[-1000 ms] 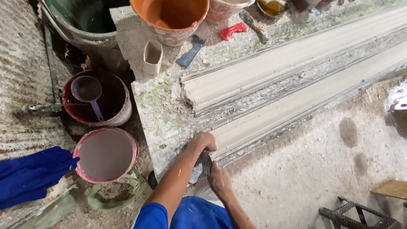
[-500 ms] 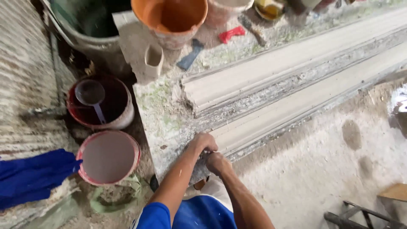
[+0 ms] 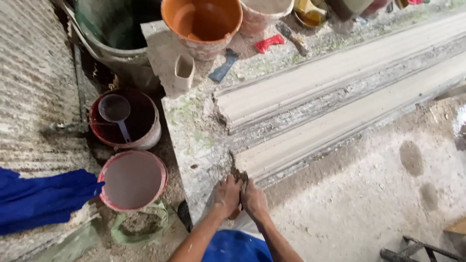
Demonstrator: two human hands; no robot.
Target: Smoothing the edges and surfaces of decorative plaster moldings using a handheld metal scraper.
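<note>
Down at the near corner of the table [image 3: 194, 145], both hands meet at the end of the nearer moulding strip [image 3: 349, 126]. The left hand [image 3: 227, 195] and the right hand [image 3: 253, 199] press side by side, fingers curled in around a small dark lump [image 3: 240, 177] right at the strip's broken end; what the lump is cannot be told from this view, possibly wet plaster or a small tool. Both sets of fingers look clenched on it, knuckles up.

A second, wider moulding strip [image 3: 310, 87] lies parallel just beyond the first, a rough grey channel between them. Further back on the table stand an orange bucket [image 3: 201, 24], a small cream cup [image 3: 184, 72], a blue scraper [image 3: 223, 68] and a red-handled tool [image 3: 270, 42].

On the floor to the left (well apart from the hands) sit a dark red bucket [image 3: 125, 121] with a ladle [image 3: 114, 110] in it and a pink-rimmed bucket [image 3: 133, 180] of pale liquid. A blue cloth [image 3: 41, 199] lies beside it.
</note>
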